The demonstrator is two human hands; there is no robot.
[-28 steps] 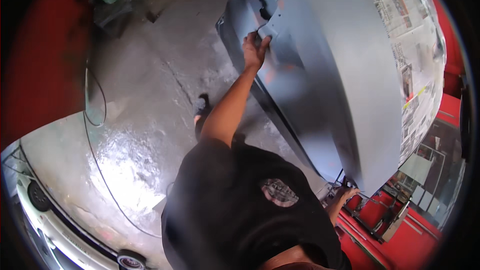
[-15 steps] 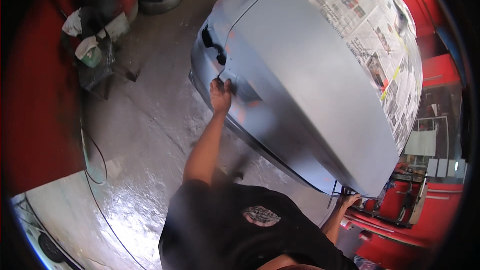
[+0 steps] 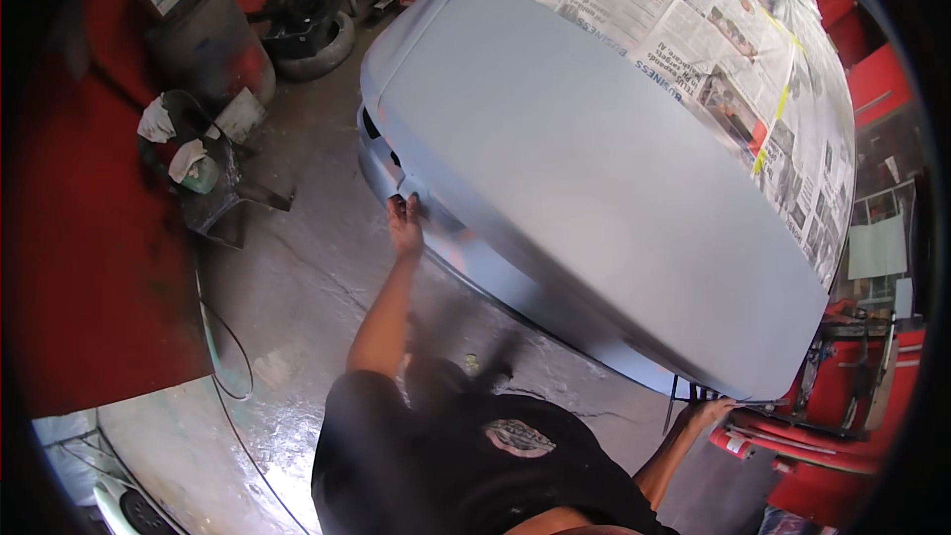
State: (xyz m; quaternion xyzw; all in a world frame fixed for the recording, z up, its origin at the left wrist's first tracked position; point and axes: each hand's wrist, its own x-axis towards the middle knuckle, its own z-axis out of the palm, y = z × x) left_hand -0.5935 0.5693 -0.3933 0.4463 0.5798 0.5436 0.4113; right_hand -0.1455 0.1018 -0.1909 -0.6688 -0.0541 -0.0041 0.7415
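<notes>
A car body [image 3: 555, 149] in grey primer fills the middle and right of the view. Its lid curves down to a lower bumper edge nearest me. At its left corner, beside dark lamp cutouts [image 3: 371, 124], my left hand [image 3: 404, 223] reaches up. Its fingers are stretched and touch the panel seam; nothing shows in the hand. By the near right corner my right hand [image 3: 711, 412] lies along the panel's lower edge, fingers extended to the right. The panel hides part of that hand. A thin dark bracket [image 3: 672, 401] sits just left of it.
Newspaper sheets [image 3: 684, 59] taped on cover the car's window. Red tool cabinets [image 3: 852, 376] stand close on the right. To the left are a small metal chair [image 3: 223, 173] with rags, a drum [image 3: 203, 45], tyres [image 3: 332, 45], a red panel [image 3: 109, 267] and a cable [image 3: 248, 456] across the floor.
The view has shifted, and the car now shows from more above, with the lamp cutouts less visible. Both hands stay at the same corners of the car.
</notes>
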